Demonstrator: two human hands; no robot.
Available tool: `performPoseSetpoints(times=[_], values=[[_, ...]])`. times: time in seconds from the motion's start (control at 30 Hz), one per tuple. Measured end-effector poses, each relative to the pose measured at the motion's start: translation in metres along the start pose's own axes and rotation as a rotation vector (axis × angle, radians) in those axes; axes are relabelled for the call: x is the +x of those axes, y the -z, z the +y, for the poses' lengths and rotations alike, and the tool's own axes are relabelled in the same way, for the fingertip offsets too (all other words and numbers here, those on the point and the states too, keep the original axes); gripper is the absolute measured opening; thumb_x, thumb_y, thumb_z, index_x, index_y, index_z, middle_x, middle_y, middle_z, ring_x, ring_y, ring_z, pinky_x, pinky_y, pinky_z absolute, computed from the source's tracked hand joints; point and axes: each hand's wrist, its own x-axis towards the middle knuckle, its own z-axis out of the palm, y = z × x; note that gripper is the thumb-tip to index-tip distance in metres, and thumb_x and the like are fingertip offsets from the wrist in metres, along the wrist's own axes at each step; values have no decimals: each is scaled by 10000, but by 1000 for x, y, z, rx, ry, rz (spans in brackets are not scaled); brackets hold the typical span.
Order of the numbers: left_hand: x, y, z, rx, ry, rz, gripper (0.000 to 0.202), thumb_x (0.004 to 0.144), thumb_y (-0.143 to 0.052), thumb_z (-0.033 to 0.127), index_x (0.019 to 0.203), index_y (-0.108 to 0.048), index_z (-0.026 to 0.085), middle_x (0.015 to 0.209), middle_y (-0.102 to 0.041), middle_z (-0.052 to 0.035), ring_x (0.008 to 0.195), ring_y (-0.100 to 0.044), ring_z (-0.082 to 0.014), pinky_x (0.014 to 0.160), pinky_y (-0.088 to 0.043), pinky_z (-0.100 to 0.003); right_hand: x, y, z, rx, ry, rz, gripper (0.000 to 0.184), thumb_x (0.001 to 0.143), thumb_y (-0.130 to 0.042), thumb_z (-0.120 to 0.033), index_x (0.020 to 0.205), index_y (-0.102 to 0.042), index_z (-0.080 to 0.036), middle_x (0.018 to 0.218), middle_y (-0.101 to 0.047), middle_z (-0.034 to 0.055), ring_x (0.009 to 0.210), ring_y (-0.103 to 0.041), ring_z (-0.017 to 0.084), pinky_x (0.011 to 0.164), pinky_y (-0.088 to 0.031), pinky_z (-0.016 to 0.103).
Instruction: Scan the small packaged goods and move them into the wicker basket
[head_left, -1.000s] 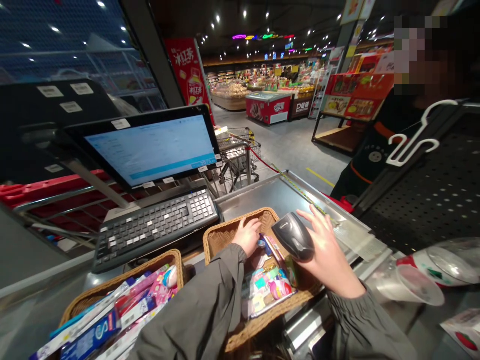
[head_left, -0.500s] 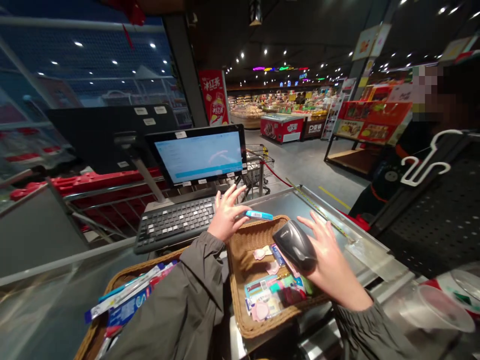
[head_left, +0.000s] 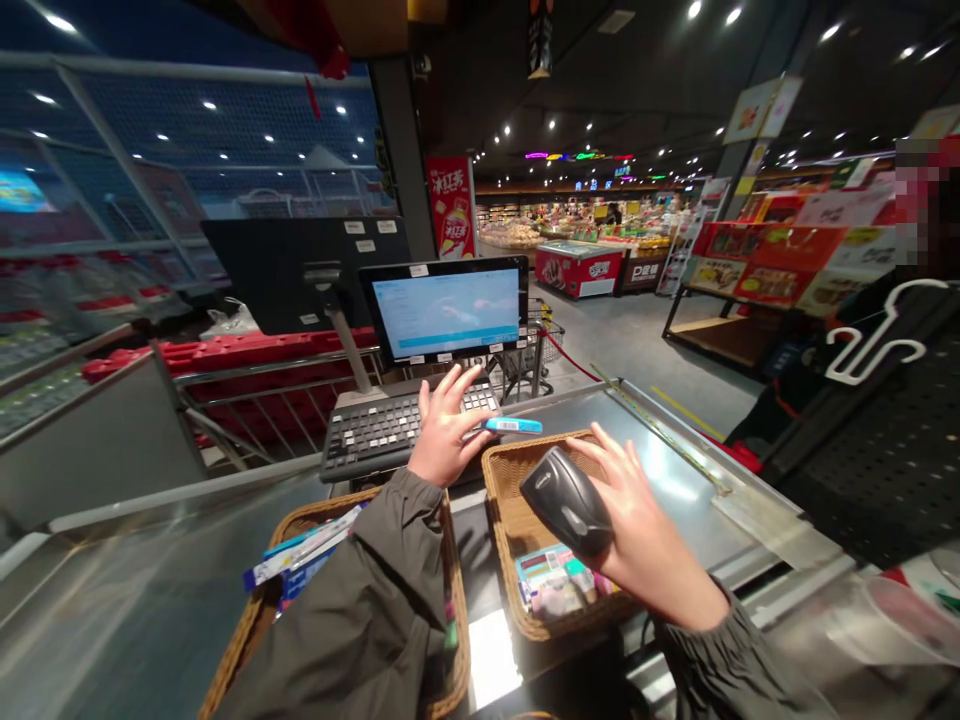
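Observation:
My left hand [head_left: 446, 428] is raised over the near edge of the keyboard, its thumb and fingertips pinching a slim blue item with a barcode label [head_left: 512, 425]. My right hand [head_left: 641, 530] wraps over a black handheld barcode scanner [head_left: 566, 503], above a wicker basket [head_left: 517, 520]. Small packaged goods [head_left: 553, 590] lie in that basket, partly hidden by the scanner and my hand. A second wicker basket [head_left: 322, 522] sits to the left, holding boxed toothpaste-like packs [head_left: 300, 565], mostly hidden by my left sleeve.
A black keyboard [head_left: 397, 432] and touchscreen monitor [head_left: 446, 312] stand behind a steel checkout counter [head_left: 667, 450]. A black perforated panel [head_left: 885, 450] with a white hanger [head_left: 874, 335] stands right, beside a person [head_left: 795, 370]. A shopping cart [head_left: 536, 345] stands beyond.
The view has swung, so the baskets sit lower and further left. My left hand and the blue item have stayed together, and the scanner remains in my right hand.

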Motion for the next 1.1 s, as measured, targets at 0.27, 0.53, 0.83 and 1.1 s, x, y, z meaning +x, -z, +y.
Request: performPoseSetpoints(times=[0.27, 0.53, 0.83, 1.1], values=[[-23, 16, -15, -13, -38, 94, 196, 907, -573, 351, 996, -739, 296, 1562, -355, -74, 1466, -240, -312, 1153, -61, -643, 1, -6, -29, 0, 24, 25, 367, 843, -545, -265, 1193, -612, -178, 1434, -470, 164, 1467, -215, 375, 1125, -213, 711], [-41, 29, -26, -13, -26, 108, 200, 906, -571, 335, 1002, -739, 286, 1564, -349, -84, 1472, -228, -303, 1156, -61, -638, 1, -9, -47, 20, 68, 25, 320, 854, -553, -281, 1151, -621, -184, 1408, -500, 167, 1457, -246, 376, 1121, -211, 717], [-61, 46, -39, 25, -2, 127, 202, 908, -566, 315, 1021, -733, 295, 1566, -345, -75, 1471, -237, -297, 1158, -58, -637, 4, -13, -65, 31, 98, 3, 382, 832, -560, -235, 1211, -581, -195, 1460, -444, 155, 1471, -208, 367, 1130, -211, 701], [-85, 70, -49, 64, 32, 132, 180, 893, -588, 297, 992, -738, 285, 1551, -369, -92, 1460, -263, -300, 1157, -52, -639, 12, -22, -84, 35, 143, -28, 480, 791, -572, -184, 1271, -565, -203, 1480, -410, 148, 1477, -174, 376, 1120, -216, 712]])
